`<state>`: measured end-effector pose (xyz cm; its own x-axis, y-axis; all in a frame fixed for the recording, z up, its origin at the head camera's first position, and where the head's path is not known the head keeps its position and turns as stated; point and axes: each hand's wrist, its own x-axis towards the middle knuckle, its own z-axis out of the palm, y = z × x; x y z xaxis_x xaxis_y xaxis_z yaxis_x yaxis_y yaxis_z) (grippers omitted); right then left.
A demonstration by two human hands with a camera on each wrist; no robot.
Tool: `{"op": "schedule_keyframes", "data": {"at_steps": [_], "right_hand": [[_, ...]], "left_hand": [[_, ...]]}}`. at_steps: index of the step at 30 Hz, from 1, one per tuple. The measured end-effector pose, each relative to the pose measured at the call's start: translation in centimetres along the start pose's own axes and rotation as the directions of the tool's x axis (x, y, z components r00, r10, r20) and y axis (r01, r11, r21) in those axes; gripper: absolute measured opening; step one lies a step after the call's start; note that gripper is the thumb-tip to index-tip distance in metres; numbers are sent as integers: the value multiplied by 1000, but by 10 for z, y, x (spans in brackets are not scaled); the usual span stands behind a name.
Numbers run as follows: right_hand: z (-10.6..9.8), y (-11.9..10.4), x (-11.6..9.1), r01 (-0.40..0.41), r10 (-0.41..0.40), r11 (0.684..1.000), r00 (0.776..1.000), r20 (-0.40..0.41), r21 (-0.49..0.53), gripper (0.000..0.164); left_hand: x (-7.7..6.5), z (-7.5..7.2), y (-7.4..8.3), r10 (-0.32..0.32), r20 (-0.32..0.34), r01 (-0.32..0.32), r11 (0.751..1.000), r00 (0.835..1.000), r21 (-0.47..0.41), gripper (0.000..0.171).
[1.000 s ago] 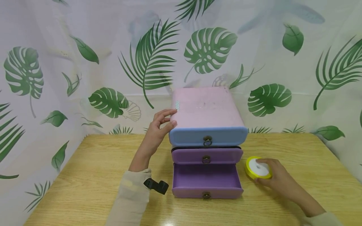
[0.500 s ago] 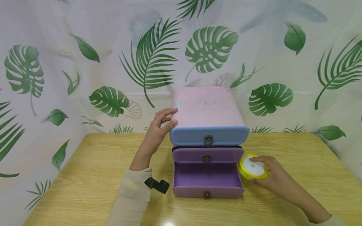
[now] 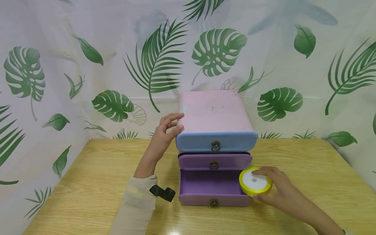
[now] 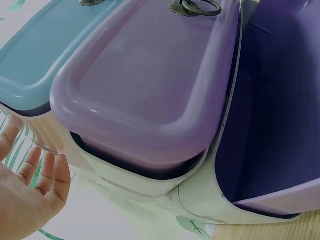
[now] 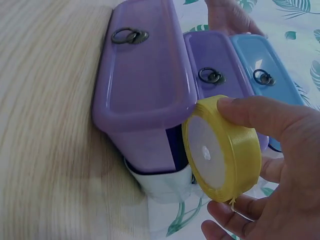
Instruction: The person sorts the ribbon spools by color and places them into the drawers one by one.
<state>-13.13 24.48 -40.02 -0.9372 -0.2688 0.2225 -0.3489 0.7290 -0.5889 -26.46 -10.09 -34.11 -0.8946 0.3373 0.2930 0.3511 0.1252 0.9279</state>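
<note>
A three-tier drawer unit with a pink top stands on the table. Its bottom purple drawer is pulled out, and the part of its inside that shows holds nothing. My left hand rests with its fingertips on the unit's upper left edge; the left wrist view shows its fingers fairly straight beside the casing. In my right hand is a roll of yellow ribbon on a white spool, pinched between thumb and fingers. The roll overlaps the right side of the open drawer; the right wrist view shows it close to the drawer's side.
Above the open drawer are a purple middle drawer, slightly out, and a blue top drawer, each with a ring pull. A leaf-patterned cloth hangs behind the wooden table. A black strap mount sits at the left wrist.
My right hand has carried the ribbon roll leftward, from the table right of the unit to the open drawer's right side. The left hand has stayed in place.
</note>
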Motion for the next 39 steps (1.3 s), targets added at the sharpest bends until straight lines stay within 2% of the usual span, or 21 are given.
{"op": "schedule_keyframes", "data": {"at_steps": [12,19,26,33,39], "right_hand": [[11,-9,-2,53,-54,998,998,29,27,56],[22,-18,2,118,-121,990,992,29,74,56],[31,-28,10,106,-111,991,992,65,77,53],[38,-36,15,118,-130,981,989,74,151,50],[45,-44,23,80,-97,984,991,95,161,48]], "left_hand": [[-1,0,2,3,1,-3,1000,1000,0,45],[-2,-1,3,4,5,-4,1000,1000,-4,45],[0,0,3,0,-2,0,1000,1000,-3,44],[0,0,2,-5,-2,5,1000,1000,-6,44],[1,0,-1,0,0,0,1000,1000,-17,44]]}}
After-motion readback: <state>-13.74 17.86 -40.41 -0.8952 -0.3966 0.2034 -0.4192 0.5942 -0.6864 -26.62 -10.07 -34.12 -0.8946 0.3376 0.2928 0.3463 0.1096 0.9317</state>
